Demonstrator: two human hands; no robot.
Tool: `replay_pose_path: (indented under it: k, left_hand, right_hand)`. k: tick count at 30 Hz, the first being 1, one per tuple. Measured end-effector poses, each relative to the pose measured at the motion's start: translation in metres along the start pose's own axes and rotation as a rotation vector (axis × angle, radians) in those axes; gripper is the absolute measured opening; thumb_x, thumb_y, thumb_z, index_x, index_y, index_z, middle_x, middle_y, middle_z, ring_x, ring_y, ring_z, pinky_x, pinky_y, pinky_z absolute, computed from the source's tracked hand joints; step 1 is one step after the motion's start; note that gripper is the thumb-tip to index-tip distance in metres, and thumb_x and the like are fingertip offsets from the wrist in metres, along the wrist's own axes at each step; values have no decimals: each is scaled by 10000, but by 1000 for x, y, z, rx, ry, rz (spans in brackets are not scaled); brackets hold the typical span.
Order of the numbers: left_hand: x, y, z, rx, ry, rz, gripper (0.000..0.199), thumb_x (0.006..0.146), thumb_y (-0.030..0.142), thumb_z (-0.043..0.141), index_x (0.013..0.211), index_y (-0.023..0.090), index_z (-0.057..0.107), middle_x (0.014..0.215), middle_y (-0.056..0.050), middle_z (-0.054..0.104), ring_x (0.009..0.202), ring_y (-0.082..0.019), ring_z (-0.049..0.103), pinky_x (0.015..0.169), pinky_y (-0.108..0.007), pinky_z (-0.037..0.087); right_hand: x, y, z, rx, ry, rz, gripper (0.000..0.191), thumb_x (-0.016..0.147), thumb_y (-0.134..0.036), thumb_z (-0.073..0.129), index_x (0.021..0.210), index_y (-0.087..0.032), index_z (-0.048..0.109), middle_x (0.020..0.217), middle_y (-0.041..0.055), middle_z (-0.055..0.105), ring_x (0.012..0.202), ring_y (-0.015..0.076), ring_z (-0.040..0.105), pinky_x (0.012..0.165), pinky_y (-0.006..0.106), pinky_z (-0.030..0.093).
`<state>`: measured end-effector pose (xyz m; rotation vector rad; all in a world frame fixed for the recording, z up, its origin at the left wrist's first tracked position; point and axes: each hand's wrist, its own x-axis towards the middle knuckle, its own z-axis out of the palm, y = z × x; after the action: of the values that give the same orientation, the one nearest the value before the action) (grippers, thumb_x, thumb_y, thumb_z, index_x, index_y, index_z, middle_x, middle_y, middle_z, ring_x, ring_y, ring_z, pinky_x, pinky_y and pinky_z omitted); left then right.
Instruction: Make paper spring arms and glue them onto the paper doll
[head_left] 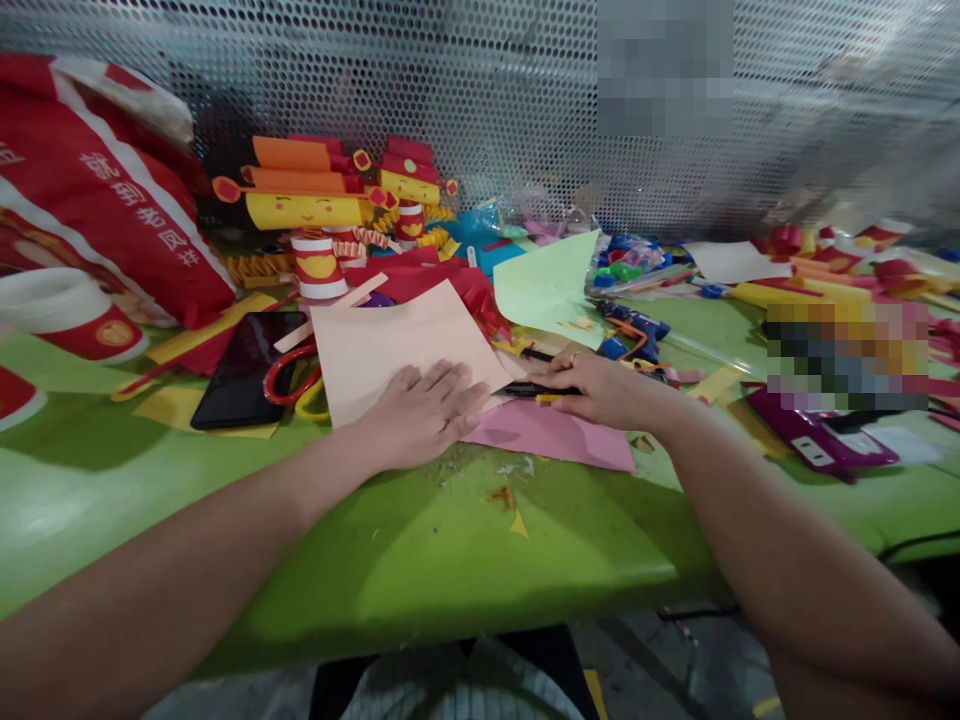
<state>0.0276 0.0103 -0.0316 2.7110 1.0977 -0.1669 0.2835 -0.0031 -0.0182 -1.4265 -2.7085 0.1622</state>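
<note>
My left hand [427,415] lies flat with its fingers stretched out on a sheet of peach paper [375,345], pressing it to the table. At the sheet's right corner, my right hand [581,385] closes round a slim black tool [531,388] that looks like a utility knife. Its tip touches or lies near the paper's edge; I cannot tell which. A pink sheet [559,435] lies partly under the right hand. Behind it stands a curled pale green sheet [547,285]. Red scissor handles [289,375] and a yellow handle [311,402] show left of the peach paper.
A phone [251,370], paper cups [71,315] and a red bag [97,190] are on the left. Paper figures on cups [307,210] stand behind. A purple power strip [821,440] lies right. Paper scraps [519,525] dot the green table [450,570]; perforated metal [510,90] rises behind.
</note>
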Motion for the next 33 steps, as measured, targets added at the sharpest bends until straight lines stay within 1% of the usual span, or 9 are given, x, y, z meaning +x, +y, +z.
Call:
replay_pose_path:
  k: [2, 5, 10, 13, 17, 20, 27, 33]
  left_hand:
    - [0, 0, 0, 0, 1, 0, 582, 893, 550, 43, 1425, 333, 139, 1515, -20, 108, 1385, -246, 67, 1067, -506, 77]
    - [1, 0, -1, 7, -9, -3, 582, 894, 548, 45, 1427, 327, 128, 1516, -30, 89, 1385, -250, 63, 1062, -518, 76]
    - [0, 1, -2, 19, -15, -6, 576, 899, 539, 64, 1430, 320, 112, 1517, -22, 93, 1385, -254, 64, 1065, -510, 71]
    - [0, 1, -1, 17, -11, -1, 578, 900, 541, 72, 1431, 315, 116, 1517, -29, 88, 1385, -259, 60, 1063, -514, 70]
    - [1, 0, 1, 6, 1, 11, 588, 896, 551, 73, 1431, 312, 116, 1516, -36, 88, 1385, -261, 61, 1058, -517, 82]
    - [1, -1, 2, 3, 10, 8, 591, 894, 555, 74, 1431, 313, 119, 1515, -36, 98, 1383, -267, 67, 1059, -514, 82]
    - [1, -1, 2, 4, 6, 11, 596, 890, 562, 58, 1429, 316, 124, 1515, -43, 106, 1387, -241, 60, 1058, -512, 80]
    - [1, -1, 3, -3, 2, 0, 590, 891, 565, 72, 1428, 325, 114, 1516, -35, 98, 1387, -241, 53, 1062, -510, 66]
  right_hand:
    - [2, -1, 3, 3, 12, 23, 359, 796, -180, 512, 1129, -232, 636, 1115, 94, 622, 998, 218, 571, 876, 363, 455]
    - [4, -2, 4, 29, -9, 66, 389, 806, -192, 512, 1185, -220, 597, 1159, 114, 600, 1018, 239, 562, 883, 394, 449]
    - [4, -3, 3, 66, -58, 65, 386, 809, -169, 510, 1181, -215, 599, 1199, 94, 587, 1075, 240, 535, 916, 395, 432]
    - [2, -3, 3, 67, -55, 67, 386, 811, -176, 509, 1183, -221, 596, 1215, 86, 579, 1075, 240, 535, 913, 398, 433]
    - [4, -5, 5, 52, -38, 49, 380, 826, -199, 489, 1192, -217, 590, 1203, 99, 583, 1055, 245, 544, 908, 409, 432]
    - [6, -9, 6, 36, -29, 65, 384, 833, -211, 478, 1204, -225, 579, 1192, 95, 587, 1043, 247, 547, 900, 410, 436]
    - [5, -12, 0, 66, -106, 73, 405, 836, -185, 475, 1231, -220, 555, 1206, 93, 572, 1032, 243, 544, 897, 403, 427]
    - [6, -14, 4, -21, -66, 39, 399, 845, -204, 454, 1231, -216, 555, 1178, 104, 589, 973, 239, 557, 849, 394, 438]
